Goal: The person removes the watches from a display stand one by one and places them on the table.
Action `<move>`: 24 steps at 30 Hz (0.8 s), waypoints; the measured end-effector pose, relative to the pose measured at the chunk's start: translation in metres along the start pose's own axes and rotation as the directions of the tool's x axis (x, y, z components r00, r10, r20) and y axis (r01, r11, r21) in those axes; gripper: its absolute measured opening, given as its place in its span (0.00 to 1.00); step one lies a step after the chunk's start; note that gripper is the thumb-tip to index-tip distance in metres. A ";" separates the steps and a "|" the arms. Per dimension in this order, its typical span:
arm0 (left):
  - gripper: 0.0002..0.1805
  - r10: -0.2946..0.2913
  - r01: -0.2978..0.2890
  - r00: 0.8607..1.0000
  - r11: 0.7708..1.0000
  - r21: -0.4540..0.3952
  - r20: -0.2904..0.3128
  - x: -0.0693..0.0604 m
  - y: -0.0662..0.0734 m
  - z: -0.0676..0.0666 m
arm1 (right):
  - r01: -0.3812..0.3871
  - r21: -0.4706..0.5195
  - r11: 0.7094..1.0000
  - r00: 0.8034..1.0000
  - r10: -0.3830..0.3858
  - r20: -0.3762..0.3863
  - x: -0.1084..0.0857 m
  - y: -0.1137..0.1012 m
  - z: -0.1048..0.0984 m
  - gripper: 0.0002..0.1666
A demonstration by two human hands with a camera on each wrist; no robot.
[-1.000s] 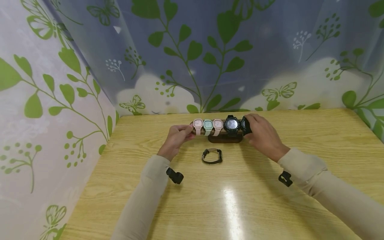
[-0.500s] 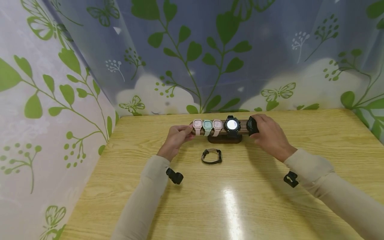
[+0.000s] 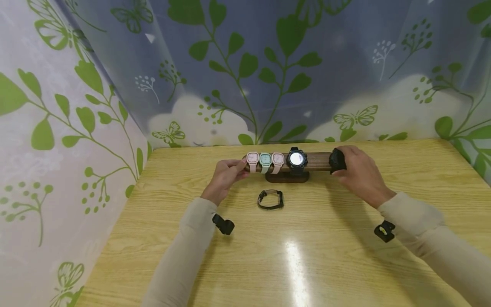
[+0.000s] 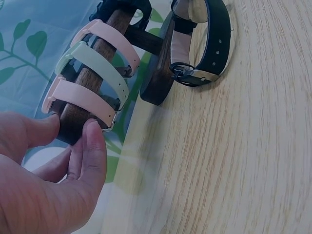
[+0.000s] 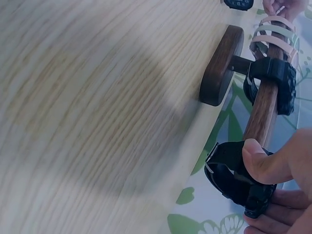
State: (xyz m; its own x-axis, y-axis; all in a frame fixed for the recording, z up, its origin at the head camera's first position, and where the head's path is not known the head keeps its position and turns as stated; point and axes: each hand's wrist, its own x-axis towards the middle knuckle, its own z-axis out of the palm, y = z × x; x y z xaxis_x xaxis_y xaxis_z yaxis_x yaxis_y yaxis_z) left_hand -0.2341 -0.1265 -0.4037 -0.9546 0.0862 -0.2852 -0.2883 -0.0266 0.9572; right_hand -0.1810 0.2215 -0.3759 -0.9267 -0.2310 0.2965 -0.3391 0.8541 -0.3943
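A dark wooden watch stand (image 3: pixel 318 162) stands near the table's back edge, its bar raised on an oblong base (image 5: pixel 222 68). My left hand (image 3: pixel 226 177) grips the bar's left end between thumb and fingers. Along the bar sit a pink watch (image 3: pixel 252 157), a mint green watch (image 3: pixel 265 159), another pink watch (image 3: pixel 278 159) and a chunky black watch (image 3: pixel 296 159) with a lit face. At the right end, my right hand (image 3: pixel 362 172) pinches a second chunky black watch (image 5: pixel 229 156), its strap forming a loop. Whether the bar's tip is inside that loop, I cannot tell.
A slimmer black watch (image 4: pixel 219 44) with its strap buckled lies on its side on the wooden table (image 3: pixel 245 256), in front of the base. Behind and to the left hang leaf-patterned curtains (image 3: pixel 245 76), close to the table's back edge.
My right hand has slid the second black watch rightward along the bar, away from the lit one, baring the wood between them. The left hand stays at its end.
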 end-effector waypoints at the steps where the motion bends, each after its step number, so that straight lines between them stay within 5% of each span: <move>1: 0.19 0.000 0.000 1.000 1.000 0.002 0.000 0.000 0.000 0.000 | -0.002 -0.002 1.000 1.000 0.002 -0.006 -0.001 0.001 -0.001 0.41; 9: 0.19 -0.001 0.001 1.000 1.000 -0.002 -0.005 0.000 0.000 0.001 | -0.040 0.015 0.999 0.999 0.040 -0.020 -0.012 0.009 -0.005 0.39; 24: 0.20 0.003 -0.003 1.000 1.000 0.003 -0.006 -0.001 0.001 0.001 | -0.246 0.101 0.964 0.964 0.233 0.129 -0.031 0.016 0.000 0.44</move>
State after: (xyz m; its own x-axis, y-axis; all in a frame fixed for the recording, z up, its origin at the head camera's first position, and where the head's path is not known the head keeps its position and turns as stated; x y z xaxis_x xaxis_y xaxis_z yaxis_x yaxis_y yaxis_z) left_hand -0.2334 -0.1253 -0.4021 -0.9560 0.0801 -0.2823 -0.2850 -0.0239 0.9582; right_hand -0.1580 0.2417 -0.3911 -0.9931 -0.0842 0.0817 -0.1151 0.8333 -0.5407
